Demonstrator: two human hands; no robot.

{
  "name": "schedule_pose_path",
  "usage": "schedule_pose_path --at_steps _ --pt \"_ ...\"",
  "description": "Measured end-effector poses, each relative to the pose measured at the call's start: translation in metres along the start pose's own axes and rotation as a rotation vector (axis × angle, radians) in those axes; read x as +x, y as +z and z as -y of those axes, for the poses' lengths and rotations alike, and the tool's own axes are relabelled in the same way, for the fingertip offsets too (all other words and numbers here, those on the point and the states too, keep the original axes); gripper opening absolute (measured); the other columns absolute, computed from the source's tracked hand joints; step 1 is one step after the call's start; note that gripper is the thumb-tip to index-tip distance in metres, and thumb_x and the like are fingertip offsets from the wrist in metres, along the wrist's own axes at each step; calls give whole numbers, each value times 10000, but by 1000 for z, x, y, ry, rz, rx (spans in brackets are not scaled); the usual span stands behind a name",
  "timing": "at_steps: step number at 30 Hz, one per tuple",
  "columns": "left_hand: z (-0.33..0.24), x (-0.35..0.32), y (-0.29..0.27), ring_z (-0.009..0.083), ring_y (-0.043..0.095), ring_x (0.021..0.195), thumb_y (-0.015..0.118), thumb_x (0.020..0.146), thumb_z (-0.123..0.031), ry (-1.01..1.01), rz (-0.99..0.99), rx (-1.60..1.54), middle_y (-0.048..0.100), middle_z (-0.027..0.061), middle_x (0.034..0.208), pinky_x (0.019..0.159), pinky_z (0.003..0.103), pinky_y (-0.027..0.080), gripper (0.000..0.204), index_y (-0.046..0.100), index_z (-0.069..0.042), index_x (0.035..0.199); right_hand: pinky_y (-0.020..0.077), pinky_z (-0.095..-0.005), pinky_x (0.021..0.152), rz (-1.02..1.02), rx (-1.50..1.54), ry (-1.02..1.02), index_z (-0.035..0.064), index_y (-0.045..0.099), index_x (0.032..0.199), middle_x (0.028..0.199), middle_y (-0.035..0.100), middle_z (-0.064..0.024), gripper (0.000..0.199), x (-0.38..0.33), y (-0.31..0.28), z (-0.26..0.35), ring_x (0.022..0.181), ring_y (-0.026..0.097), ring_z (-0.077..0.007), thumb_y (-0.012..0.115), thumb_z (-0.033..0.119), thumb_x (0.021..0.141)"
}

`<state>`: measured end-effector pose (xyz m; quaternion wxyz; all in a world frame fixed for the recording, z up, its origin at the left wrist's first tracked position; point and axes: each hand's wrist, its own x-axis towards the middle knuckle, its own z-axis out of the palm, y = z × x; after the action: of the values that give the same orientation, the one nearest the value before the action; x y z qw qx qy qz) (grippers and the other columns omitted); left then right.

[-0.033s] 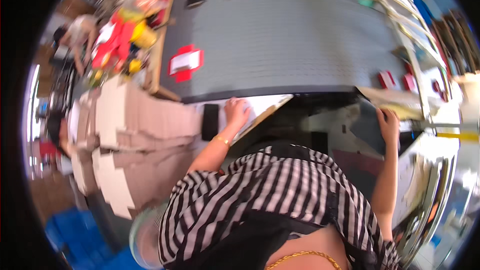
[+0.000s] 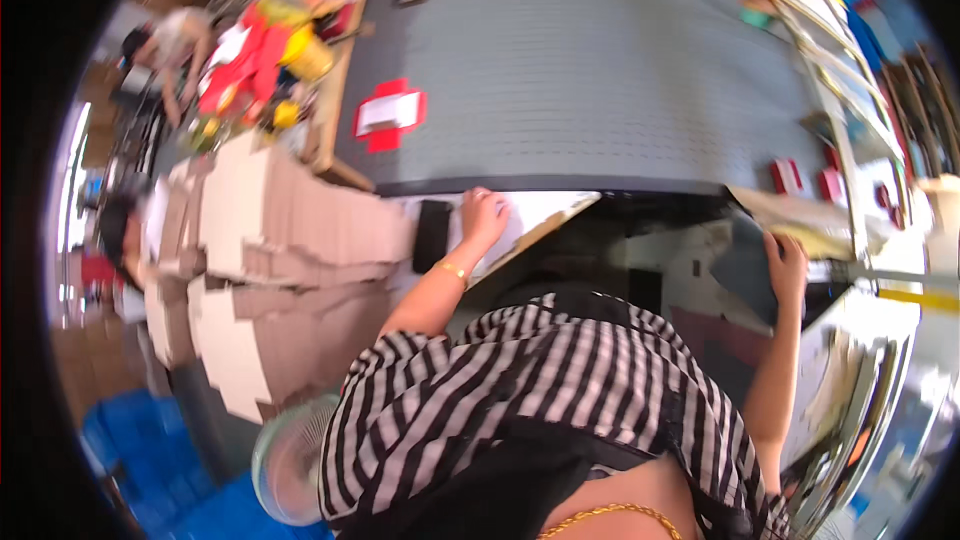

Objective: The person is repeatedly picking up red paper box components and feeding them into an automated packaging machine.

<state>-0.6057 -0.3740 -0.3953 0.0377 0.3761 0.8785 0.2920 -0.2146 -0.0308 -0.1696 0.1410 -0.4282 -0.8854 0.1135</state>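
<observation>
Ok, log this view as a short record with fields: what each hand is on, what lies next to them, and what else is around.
left hand: left hand resting flat on a white sheet on a tilted board
right hand: right hand gripping the edge of a grey-blue panel
beside left hand: small black rectangular block, just left of the fingers
ahead: wide grey ribbed conveyor belt carrying a red-and-white flat package
left side: stacks of flat brown cardboard
lower left: round fan, blue crates
clothing: black-and-white striped top

Wearer: short-sleeved top (image 2: 520,390), black/white stripes, fills lower centre of frame. Thin gold bracelet (image 2: 452,270) on left wrist, mid frame; gold chain (image 2: 610,515) at bottom edge, black fabric beside it.
</observation>
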Motion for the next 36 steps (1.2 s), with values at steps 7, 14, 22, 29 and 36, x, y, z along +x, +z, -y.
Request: schedule_pose_path --at_steps 7,14,22,29,36 --pt "72 79 -47 330 655 722 651 839 -271 -391 -229 -219 672 139 739 659 453 509 211 690 -66 816 424 -411 914 73 -97 -38 28 684 976 989 668 -140 300 9 11 4 989 591 -316 574 303 936" --pt "132 142 -98 318 552 1100 662 805 -180 -468 -264 267 617 142 1181 874 429 499 187 717 -139 978 416 -411 915 86 -79 -27 12 671 965 967 666 -137 291 10 7 6 976 588 -312 564 282 940" --pt "156 164 -110 312 554 1158 626 819 -196 -365 52 627 653 124 1173 906 417 491 156 745 -158 913 408 -406 919 59 -65 4 24 667 947 962 660 -131 249 9 2 23 977 583 -311 591 259 915" --pt "46 202 -61 108 649 713 746 837 -326 -457 183 -524 714 46 842 680 278 544 285 739 -77 974 418 -409 922 71 -84 10 61 704 934 949 675 -129 304 13 3 25 994 588 -315 597 341 884" --pt "-268 180 -102 90 586 690 735 861 -223 261 700 -894 680 19 796 632 241 458 202 717 -24 892 452 -307 925 -39 608 125 38 684 1107 1070 698 -116 357 10 -8 -3 1048 624 -215 600 340 936"
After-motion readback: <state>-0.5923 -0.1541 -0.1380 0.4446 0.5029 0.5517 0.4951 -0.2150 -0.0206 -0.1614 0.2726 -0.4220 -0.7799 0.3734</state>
